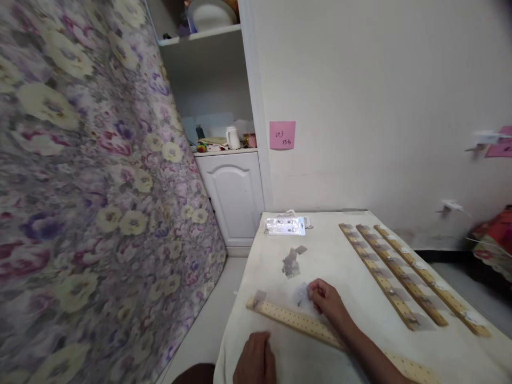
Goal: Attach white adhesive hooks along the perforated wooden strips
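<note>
My right hand (pixel 322 298) is over the middle of the table, its thumb and fingers pinched at the edge of a small clear plastic bag (pixel 301 295). Tiny dark bits show in the bag. Just in front lies a long pale wooden strip (pixel 294 318) with rows of small holes; my right forearm crosses above it. A small clear piece with a metal fitting (pixel 259 297) sits at the strip's left end. Near the front edge, my left hand (pixel 255 360) rests on the table with its fingers curled in; nothing shows in it. Behind the bag lies a pile of small greyish clear pieces (pixel 292 263).
Three wooden strips (pixel 394 274) bearing clear pieces and metal fittings lie along the table's right side. A blister pack (pixel 285 225) is at the back left. Beyond the table are a white wall, a pink note (pixel 282 135), a cabinet (pixel 232 197) and a flowered curtain (pixel 100 213).
</note>
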Demonstrator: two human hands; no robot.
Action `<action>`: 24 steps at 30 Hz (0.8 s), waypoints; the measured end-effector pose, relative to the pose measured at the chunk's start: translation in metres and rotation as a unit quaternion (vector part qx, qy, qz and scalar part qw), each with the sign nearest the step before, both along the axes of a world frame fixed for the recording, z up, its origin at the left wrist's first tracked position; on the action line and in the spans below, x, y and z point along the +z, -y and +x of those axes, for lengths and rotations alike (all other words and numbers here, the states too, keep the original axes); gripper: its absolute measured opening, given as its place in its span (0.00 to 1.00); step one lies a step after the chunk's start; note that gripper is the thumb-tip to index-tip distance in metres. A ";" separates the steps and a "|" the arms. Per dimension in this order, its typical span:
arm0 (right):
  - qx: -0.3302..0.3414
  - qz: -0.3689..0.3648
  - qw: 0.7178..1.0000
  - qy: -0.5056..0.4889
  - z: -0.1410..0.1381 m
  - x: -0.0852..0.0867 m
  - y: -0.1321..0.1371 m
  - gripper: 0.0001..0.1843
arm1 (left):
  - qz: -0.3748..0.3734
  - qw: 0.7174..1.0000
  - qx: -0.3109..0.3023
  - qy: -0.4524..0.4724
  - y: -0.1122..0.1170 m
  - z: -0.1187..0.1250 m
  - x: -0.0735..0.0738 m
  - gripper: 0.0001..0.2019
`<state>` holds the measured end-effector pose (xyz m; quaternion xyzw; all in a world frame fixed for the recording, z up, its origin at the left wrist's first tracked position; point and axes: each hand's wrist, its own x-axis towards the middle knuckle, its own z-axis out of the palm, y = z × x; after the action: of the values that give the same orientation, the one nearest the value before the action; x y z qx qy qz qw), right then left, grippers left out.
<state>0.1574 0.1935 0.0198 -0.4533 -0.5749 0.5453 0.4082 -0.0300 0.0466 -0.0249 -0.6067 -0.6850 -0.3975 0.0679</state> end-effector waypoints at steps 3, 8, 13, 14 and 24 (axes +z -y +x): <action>0.012 0.011 1.000 0.011 -0.005 0.000 0.010 0.07 | -0.021 1.000 -0.020 -0.003 0.004 0.002 0.010 0.09; 0.070 0.007 0.997 -0.013 -0.021 -0.006 0.015 0.12 | -0.001 1.000 -0.029 -0.003 0.005 0.002 0.010 0.10; 0.139 -0.002 0.990 -0.016 -0.044 -0.013 0.007 0.13 | -0.008 0.999 -0.030 -0.021 0.004 0.000 0.001 0.12; 0.146 -0.004 0.989 -0.013 -0.048 -0.014 0.005 0.13 | -0.017 0.999 -0.025 -0.027 0.004 0.000 0.000 0.12; 0.150 -0.002 0.988 0.016 -0.067 -0.028 -0.006 0.11 | -0.072 0.994 0.009 -0.078 0.003 0.001 -0.010 0.25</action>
<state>0.0904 0.1996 -0.0085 -0.3710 -0.6421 0.5942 0.3115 -0.0289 0.0436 -0.0352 -0.6330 -0.7099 -0.2981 0.0802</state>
